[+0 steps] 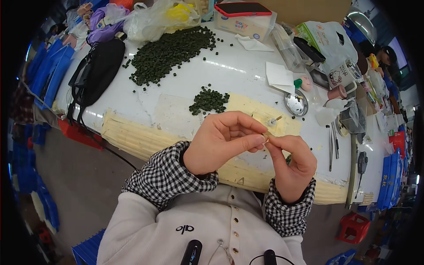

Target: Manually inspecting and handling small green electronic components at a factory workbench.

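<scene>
My left hand (223, 141) and my right hand (291, 163) meet above the near edge of the white table (238, 70). Their thumbs and forefingers pinch one tiny pale part (265, 136) between them; its shape is too small to make out. Just beyond the fingertips a small white peg with a metal pin (273, 120) stands on the yellowish padded strip (132, 134). A small heap of dark green pellets (209, 100) lies a little farther back, and a large spread of the same pellets (170, 51) covers the far left of the table.
A black bag (99, 70) lies at the table's left. A round metal lid (296, 103), tweezers (332, 143), white paper (279, 76), a box with a red phone (245, 9) and plastic bags crowd the back and right. Blue crates (48, 73) stand at left, a red stool (353, 227) at lower right.
</scene>
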The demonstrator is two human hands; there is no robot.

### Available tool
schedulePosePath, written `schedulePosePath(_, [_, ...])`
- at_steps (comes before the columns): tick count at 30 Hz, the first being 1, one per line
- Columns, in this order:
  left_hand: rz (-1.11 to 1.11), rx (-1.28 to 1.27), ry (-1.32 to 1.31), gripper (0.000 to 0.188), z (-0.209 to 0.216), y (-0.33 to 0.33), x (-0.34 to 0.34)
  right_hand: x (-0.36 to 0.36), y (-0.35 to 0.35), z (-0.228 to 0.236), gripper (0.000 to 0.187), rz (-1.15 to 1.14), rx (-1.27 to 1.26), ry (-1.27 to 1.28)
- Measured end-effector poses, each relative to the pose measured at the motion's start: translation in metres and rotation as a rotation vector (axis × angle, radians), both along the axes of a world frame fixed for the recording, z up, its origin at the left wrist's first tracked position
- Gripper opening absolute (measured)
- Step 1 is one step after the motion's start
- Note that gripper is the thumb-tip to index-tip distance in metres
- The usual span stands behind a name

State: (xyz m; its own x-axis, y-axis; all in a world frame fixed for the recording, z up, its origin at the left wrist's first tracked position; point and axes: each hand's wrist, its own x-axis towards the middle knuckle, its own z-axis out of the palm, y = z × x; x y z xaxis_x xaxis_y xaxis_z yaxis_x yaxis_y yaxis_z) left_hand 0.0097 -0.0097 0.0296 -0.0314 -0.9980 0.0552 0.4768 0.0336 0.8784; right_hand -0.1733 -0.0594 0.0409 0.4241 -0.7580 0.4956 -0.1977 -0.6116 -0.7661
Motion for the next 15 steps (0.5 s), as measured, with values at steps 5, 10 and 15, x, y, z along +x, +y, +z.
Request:
schedulePosePath(5, [0.019, 0.149, 0.070, 0.024, -0.019, -0.004, 0.002, 0.009, -0.006, -0.014, 0.019, 0.013, 0.214, -0.128])
schedulePosePath(10, [-0.019, 0.170, 0.091, 0.026, -0.022, -0.004, 0.002, 0.000, -0.011, -0.013, 0.018, 0.084, 0.177, -0.062])
schedulePosePath(15, [0.044, 0.149, 0.030, 0.019, -0.023, -0.003, -0.002, 0.003, -0.005, -0.018, 0.019, 0.079, 0.476, -0.234])
